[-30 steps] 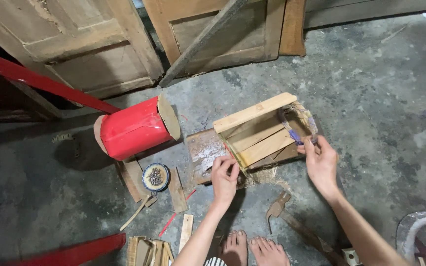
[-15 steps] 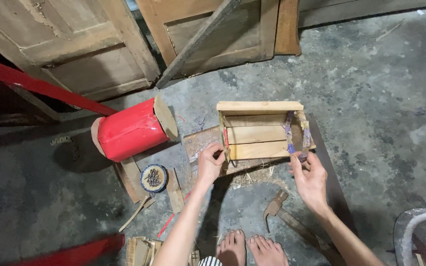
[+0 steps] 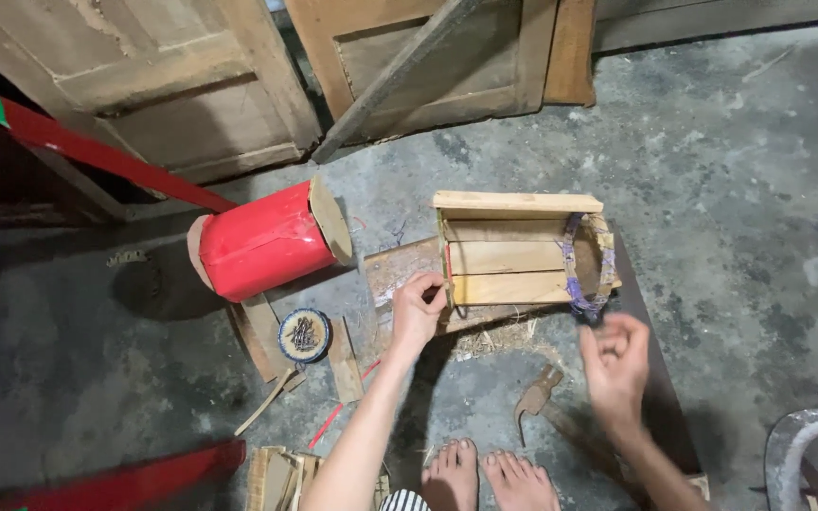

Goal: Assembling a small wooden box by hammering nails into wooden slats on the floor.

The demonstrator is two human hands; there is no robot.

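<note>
Two hands engaged: left hand (image 3: 416,308) pinching wooden box (image 3: 513,251) end, right hand (image 3: 614,352) blurred, grip indeterminate; steadied firmly.

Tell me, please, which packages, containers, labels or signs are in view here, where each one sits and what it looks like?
Red drum: lying on its side on the floor, left of the wooden box; cylinder wrapped in red, cardboard-brown ends.
Small round tin: on the floor below the drum, left of the left hand; open, dark rim, seemingly holding nails.
No labels, signs or screens visible.
</note>
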